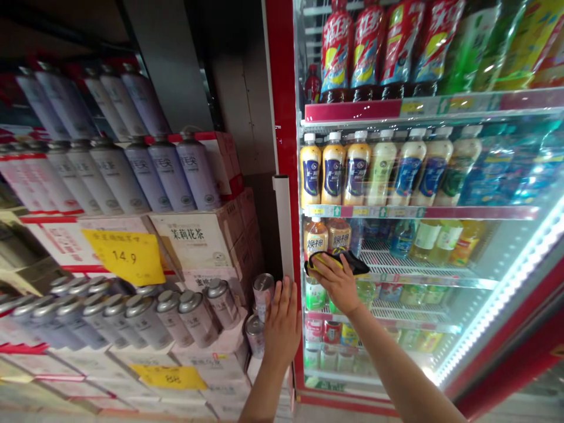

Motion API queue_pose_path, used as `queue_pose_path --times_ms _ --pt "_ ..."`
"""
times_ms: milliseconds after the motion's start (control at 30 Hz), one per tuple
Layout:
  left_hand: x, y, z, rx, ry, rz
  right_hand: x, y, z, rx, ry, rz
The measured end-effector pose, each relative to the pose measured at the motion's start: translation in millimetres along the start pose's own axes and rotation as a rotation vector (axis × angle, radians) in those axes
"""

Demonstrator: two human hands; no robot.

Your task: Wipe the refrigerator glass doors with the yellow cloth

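A black-and-yellow cloth [358, 264] lies under my right hand [338, 284], which presses it flat against the glass door [396, 235] of a red-framed drinks cooler. Behind that spot, bottles with orange and brown labels show through the glass. My left hand [282, 323] rests with its fingers stretched out on the door's left edge, just below the long white handle [285, 229]. It holds nothing. Small cans [255, 332] stand close to the left of it.
Bottled drinks [356, 170] fill several lit shelves inside the cooler. Left of it, silver-topped cans [196, 317] stand in rows on stacked cartons [194, 235], with yellow price signs [126, 257] hung on them. A dark pillar [176, 64] rises behind.
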State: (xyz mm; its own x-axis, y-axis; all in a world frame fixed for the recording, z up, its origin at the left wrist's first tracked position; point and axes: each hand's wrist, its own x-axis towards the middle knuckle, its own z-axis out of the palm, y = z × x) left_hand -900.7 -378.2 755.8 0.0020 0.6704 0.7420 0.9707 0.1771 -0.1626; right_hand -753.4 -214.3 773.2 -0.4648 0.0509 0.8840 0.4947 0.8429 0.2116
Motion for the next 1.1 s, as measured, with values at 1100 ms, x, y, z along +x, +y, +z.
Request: queue_pose_path --times_ms 1100 --pt "-9 -7 8.1 -0.028 0.026 0.073 -91 -19 33 -0.006 -0.156 0.007"
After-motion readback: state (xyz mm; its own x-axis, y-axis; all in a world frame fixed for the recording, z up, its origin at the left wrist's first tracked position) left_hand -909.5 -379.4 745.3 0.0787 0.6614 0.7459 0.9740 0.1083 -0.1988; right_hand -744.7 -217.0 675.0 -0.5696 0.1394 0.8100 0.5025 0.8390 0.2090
